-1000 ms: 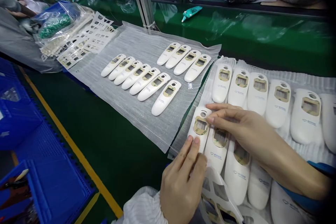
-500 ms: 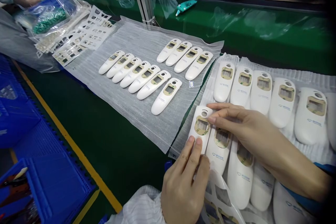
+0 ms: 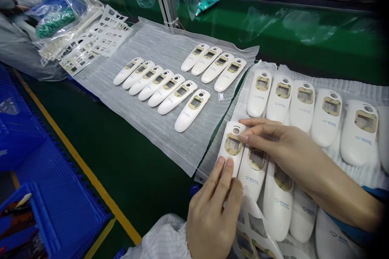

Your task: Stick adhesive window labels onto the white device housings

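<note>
Left hand (image 3: 211, 210) and right hand (image 3: 282, 145) grasp one white casing (image 3: 232, 145); eleven casings (image 3: 191, 111) lie finished in rows on the left foam sheet (image 3: 146, 129); more remain on the right foam sheet (image 3: 349, 89).

Factory assembly line: green conveyor belt (image 3: 304, 40), blue crates (image 3: 18, 137), rows of white casings (image 3: 191, 111).

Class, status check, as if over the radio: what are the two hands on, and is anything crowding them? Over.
Left hand, right hand: both on one white plastic casing. Gold ring on casing. Another casing directly alongside.
</note>
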Demonstrator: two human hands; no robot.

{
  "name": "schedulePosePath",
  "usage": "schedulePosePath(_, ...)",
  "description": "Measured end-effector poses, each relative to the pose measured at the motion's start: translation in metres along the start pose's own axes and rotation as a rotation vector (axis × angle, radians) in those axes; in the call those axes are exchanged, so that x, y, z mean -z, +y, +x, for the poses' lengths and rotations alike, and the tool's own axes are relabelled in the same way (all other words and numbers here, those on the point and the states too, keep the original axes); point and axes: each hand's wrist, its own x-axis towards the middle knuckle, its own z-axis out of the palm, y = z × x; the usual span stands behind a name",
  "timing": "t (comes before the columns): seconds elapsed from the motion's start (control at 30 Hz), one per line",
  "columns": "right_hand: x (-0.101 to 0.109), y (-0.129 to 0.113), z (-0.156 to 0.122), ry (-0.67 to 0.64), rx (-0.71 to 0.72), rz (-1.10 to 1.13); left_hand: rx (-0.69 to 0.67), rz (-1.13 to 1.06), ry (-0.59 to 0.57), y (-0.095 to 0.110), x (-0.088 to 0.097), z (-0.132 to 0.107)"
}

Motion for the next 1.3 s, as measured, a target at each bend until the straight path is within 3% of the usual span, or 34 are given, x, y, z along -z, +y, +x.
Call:
schedulePosePath(0.8,-0.007,0.004,0.001,0.106,0.095,-0.137,-0.004,0.009,-0.02,0.001,0.002,-0.002)
schedulePosePath(1.1,-0.016,0.014,0.003,0.251,0.427,-0.359,-0.006,0.001,-0.027,0.0,0.001,-0.001)
schedulePosePath(1.3,-0.014,0.008,-0.01,0.32,0.716,-0.897,-0.008,0.026,-0.032,0.0,0.002,-0.001)
